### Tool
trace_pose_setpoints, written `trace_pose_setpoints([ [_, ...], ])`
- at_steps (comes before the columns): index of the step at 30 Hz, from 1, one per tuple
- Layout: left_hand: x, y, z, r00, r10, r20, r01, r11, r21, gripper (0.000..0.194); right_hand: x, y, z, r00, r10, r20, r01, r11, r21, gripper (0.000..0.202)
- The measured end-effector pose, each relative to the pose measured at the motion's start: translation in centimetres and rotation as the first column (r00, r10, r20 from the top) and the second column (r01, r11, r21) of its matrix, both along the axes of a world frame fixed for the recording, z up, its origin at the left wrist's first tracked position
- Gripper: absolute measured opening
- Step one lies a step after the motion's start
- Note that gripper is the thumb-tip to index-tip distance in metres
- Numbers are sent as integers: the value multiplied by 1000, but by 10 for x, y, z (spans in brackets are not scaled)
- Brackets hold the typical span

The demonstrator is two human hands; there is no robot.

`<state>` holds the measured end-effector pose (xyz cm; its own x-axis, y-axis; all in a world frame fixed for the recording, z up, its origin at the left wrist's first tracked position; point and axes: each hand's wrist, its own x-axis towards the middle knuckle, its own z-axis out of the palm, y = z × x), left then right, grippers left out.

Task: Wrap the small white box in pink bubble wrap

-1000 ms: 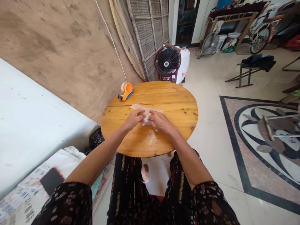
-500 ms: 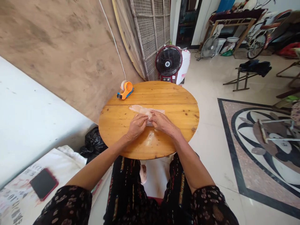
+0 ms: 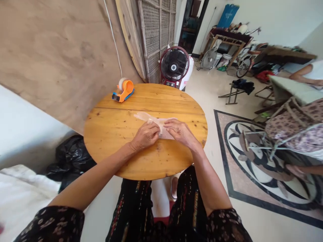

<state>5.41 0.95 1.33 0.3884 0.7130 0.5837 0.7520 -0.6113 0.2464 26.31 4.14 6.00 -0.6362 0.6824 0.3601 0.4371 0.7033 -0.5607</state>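
Observation:
A thin, translucent whitish plastic wrap [image 3: 166,134], perhaps a bag, lies across the middle of the round wooden table [image 3: 113,137]. My left hand [image 3: 146,135] is closed on its near middle part, with a bit of the plastic poking up by the fingers. On the other side, my right hand [image 3: 179,130] rests over the right part, thumb and fingertips drawn together at the plastic. Whether anything lies inside the wrap, I cannot tell. An orange tape dispenser [image 3: 128,90] with a clear roll stands at the table's far left edge.
A dark red fan [image 3: 174,67] stands behind the table. Black plastic bags [image 3: 73,154] sit at the left, beside white sacking [image 3: 22,188]. A wooden board [image 3: 63,43] leans on the left. To the right, another person's arm [image 3: 301,74] rests at a table.
The view has swung right, bringing another person into sight. My hands have drawn slightly apart, and more of the plastic shows between them.

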Motion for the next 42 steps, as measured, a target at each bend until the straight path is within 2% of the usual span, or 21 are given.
trace_pose_setpoints([
  [3,-3,-1,1,997,-31,-70,34,999,36,22,9,-5,1,996,-86,29,86,996,-11,26],
  [5,-5,-1,2,992,-41,-123,49,997,61,25,15,-10,-4,985,-172,28,171,985,30,23],
  [9,-6,-1,8,965,-53,-256,71,996,61,29,19,-18,-18,921,-389,-19,389,918,75,23],
  [13,-4,-1,16,938,-54,-343,72,997,40,26,12,-19,-32,847,-520,108,528,848,-55,58],
  [16,-2,-3,16,936,-43,-348,70,996,63,25,5,-17,-38,820,-557,131,572,805,-158,74],
  [21,-3,-6,10,948,-31,-316,68,992,107,26,-4,-15,-39,808,-576,119,584,759,-289,79],
  [25,-2,-8,9,954,-8,-299,49,991,128,25,-10,-11,-40,781,-618,93,619,746,-244,71],
  [30,-1,-9,9,957,-9,-289,49,990,132,23,-8,3,-34,822,-545,164,569,787,-237,39],
  [34,0,-9,9,960,-6,-279,41,992,120,21,-3,13,-35,859,-473,198,512,807,-294,30],
  [38,-1,-10,10,956,-19,-291,52,993,108,21,-2,16,-42,903,-420,86,414,802,-430,26],
  [42,-1,-9,10,948,-11,-318,54,991,126,30,-6,14,-44,912,-402,-83,306,800,-516,25],
])
